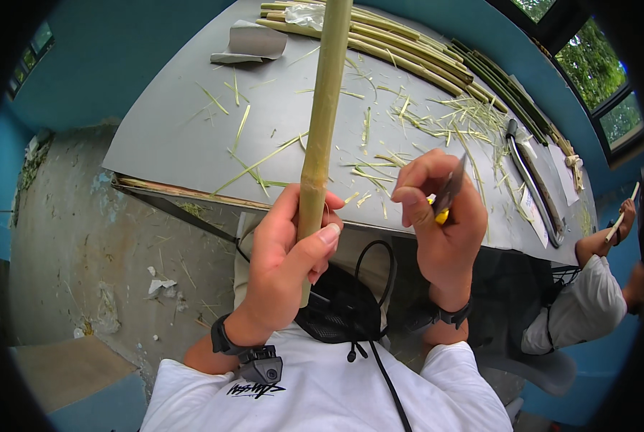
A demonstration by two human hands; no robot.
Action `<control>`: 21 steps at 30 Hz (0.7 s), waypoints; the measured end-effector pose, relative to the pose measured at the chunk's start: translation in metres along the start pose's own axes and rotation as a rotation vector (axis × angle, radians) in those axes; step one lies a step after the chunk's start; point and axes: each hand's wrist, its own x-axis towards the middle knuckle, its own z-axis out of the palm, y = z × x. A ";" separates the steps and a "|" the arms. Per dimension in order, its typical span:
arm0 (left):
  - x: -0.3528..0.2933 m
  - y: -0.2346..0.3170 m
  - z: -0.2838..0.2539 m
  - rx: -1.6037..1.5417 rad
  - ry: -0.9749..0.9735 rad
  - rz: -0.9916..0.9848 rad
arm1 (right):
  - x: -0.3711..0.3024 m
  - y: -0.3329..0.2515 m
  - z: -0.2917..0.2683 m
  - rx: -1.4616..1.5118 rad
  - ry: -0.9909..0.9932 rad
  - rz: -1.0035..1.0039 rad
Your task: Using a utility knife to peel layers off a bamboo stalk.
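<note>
A pale green bamboo pole point(323, 93) stands out in front of me, its near end close to my chest and its far part over the table. My left hand point(293, 241) wraps round it just below a joint ring, thumb on the right side. To the right of the pole, my right hand point(444, 209) grips a small knife point(450, 189) with a yellow handle, its dark blade pointing up and away. The blade is apart from the pole. Thin green shavings point(372, 173) lie on the table between and beyond my hands.
Several bamboo poles point(401, 47) lie along the grey table's point(170, 122) far side, near folded sandpaper-like sheet point(253, 42). A curved-frame saw point(534, 183) rests at the right. Another person's hand point(626, 214) holds a thin stick at far right. Litter lies on the floor point(84, 237).
</note>
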 end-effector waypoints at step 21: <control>-0.001 -0.004 0.006 0.152 0.068 0.082 | -0.002 -0.006 0.031 -0.092 -0.167 -0.092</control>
